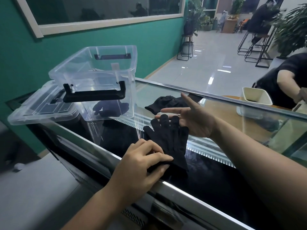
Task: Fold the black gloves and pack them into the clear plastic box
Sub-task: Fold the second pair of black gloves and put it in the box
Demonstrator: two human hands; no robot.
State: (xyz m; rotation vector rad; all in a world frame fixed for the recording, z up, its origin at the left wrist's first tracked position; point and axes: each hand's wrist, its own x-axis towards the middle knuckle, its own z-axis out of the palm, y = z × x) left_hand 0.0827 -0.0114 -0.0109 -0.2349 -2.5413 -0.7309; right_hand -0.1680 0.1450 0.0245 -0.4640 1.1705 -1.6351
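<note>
A black glove [167, 140] lies flat on the glass counter top, fingers pointing away from me. My left hand [142, 165] pinches its cuff end at the near edge. My right hand [191, 118] is spread open, palm toward the glove's fingertips, touching or just beside them. More black gloves [169, 103] lie in a heap farther back on the glass. The clear plastic box [94, 70] with black handles stands to the left, and a folded black glove [109, 108] lies inside it.
The box's clear lid [39, 108] lies under and left of it. A cream bin [255, 98] stands beyond the counter's metal rail at the right. A person in black leans at the far right [289, 80]. Stools and plants stand in the room behind.
</note>
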